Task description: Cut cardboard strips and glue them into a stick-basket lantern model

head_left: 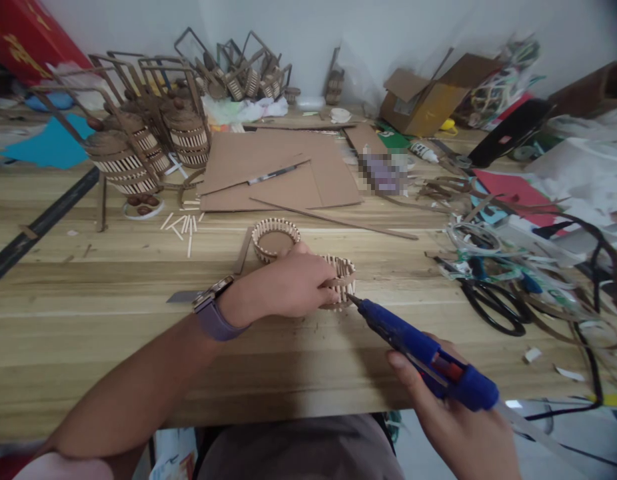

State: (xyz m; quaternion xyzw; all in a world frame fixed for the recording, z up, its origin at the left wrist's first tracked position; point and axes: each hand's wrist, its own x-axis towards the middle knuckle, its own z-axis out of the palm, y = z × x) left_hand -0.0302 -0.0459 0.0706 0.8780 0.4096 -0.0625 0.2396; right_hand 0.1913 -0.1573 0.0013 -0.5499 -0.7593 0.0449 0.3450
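A small ring-shaped basket piece [345,268], made of pale sticks and brown strips, is gripped in my left hand [301,280], tilted so its side faces right. My right hand [448,413] is wrapped around a blue glue gun [423,347]. The gun's dark nozzle points up and left, its tip at or very near the sticks of the ring; whether they touch I cannot tell. Just beyond my left hand a second round basket piece [276,240] with a brown base stands on the table. A flat metal blade-like strip [181,297] lies partly under my left wrist.
Cardboard sheets [278,167] with a pen [272,175] lie behind. Loose pale sticks [189,230] and finished lantern-like baskets [123,160] are at left. Black scissors [493,307], coiled strips and a red sheet [513,193] crowd the right. A cardboard box [433,100] stands at the back.
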